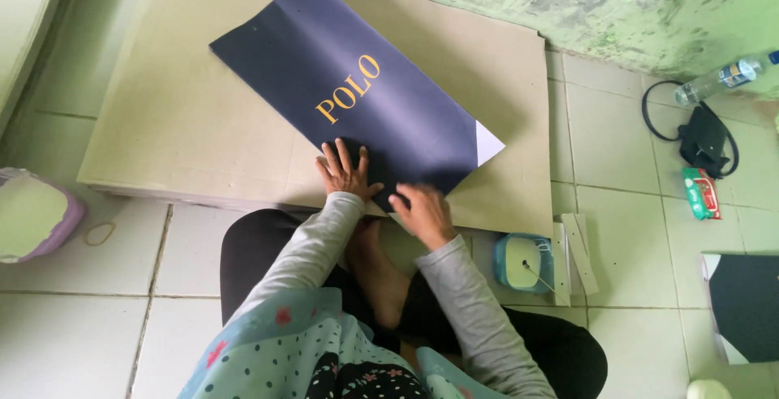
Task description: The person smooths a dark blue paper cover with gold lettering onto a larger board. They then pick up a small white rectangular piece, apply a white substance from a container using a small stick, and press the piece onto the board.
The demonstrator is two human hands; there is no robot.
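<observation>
While left hand presses flat, right hand pinches corner of navy paper sheet on cardboard: thin, light, creasable; best held by edges.

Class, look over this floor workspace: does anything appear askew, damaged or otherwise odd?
The dark blue sheet lies diagonally across the cardboard board, not squared to its edges. Its right corner is folded over, showing the white underside. Both hands, left and right, press its near corner. Nothing looks spilled.

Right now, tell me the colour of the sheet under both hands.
Dark navy blue sheet with gold lettering and a white underside at one folded corner; the head view shows it best.
</observation>
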